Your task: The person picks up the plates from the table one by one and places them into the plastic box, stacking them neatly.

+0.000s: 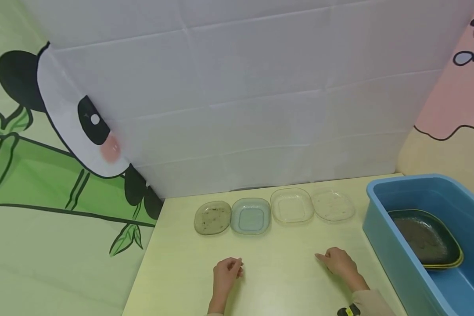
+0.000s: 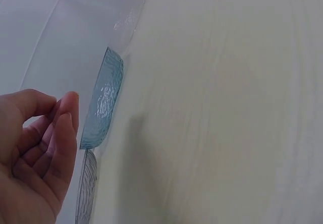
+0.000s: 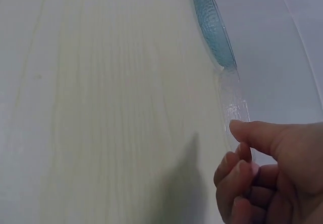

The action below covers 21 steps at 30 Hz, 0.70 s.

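Note:
Four square-cornered glass dishes make a row along the table's back: a grey-green dish [image 1: 212, 217], a pale blue dish [image 1: 250, 216], a clear dish [image 1: 292, 206] and another clear dish [image 1: 333, 205]. My left hand [image 1: 227, 275] hovers in front of the blue one, fingers loosely curled, thumb close to the fingertips, holding nothing. In the left wrist view the blue dish [image 2: 105, 100] shows side-on beyond the fingers. My right hand [image 1: 340, 263] is in front of the clear dishes, fingers loosely bent, thumb extended, nothing held. In the right wrist view, its thumb overlaps a clear dish [image 3: 233, 100].
A large blue tub [image 1: 395, 245] stands at the table's right, beside my right forearm. Inside it lies a dark green dish [image 1: 424, 237] stacked over a yellow-rimmed one [image 1: 444, 266]. A white printed cloth [image 1: 253, 123] hangs behind the pale wooden table [image 1: 276, 281].

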Motion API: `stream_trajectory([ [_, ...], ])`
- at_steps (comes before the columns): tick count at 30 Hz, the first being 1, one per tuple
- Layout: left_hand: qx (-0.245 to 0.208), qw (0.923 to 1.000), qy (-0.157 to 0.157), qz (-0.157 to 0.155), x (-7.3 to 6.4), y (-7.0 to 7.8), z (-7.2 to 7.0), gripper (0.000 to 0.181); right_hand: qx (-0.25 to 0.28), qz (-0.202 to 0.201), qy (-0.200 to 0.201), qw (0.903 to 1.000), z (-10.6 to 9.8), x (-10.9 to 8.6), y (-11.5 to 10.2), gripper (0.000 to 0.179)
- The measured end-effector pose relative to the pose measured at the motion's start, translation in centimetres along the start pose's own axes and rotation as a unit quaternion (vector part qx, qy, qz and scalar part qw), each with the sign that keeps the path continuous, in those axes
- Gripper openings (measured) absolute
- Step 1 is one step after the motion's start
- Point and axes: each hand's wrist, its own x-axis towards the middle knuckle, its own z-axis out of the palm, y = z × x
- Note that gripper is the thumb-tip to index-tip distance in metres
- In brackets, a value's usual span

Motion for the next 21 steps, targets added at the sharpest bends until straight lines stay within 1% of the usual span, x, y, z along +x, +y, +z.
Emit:
stream_trajectory([
  [4, 0.006, 0.9999, 0.007, -0.013, 0.9, -0.7, -0.7, 0.023, 0.013, -0.002, 0.012, 0.9999, 0.3, -0.1, 0.6, 0.04],
  [7, 0.006, 0.9991, 0.025, -0.034, 2.2, -1.0, -1.7, 0.024, 0.024, 0.005, 0.022, 0.9995, 0.4, -0.2, 0.9, 0.038],
  [12, 0.001, 0.9943, 0.084, -0.066, 4.9, -1.2, -3.7, 0.026, 0.044, 0.038, 0.039, 0.9975, 0.4, -0.4, 1.3, 0.037],
  [15, 0.005, 0.9912, 0.11, -0.074, 6.2, -1.5, -4.7, 0.025, 0.063, 0.043, 0.051, 0.9958, 0.3, -0.5, 1.6, 0.038],
  [18, 0.009, 0.9892, 0.12, -0.084, 7.2, -1.8, -5.2, 0.025, 0.085, 0.037, 0.062, 0.9937, 0.1, -0.7, 1.7, 0.037],
  [21, 0.018, 0.9874, 0.127, -0.093, 7.8, -2.3, -5.3, 0.027, 0.102, 0.03, 0.072, 0.9917, -0.2, -0.8, 1.7, 0.036],
])
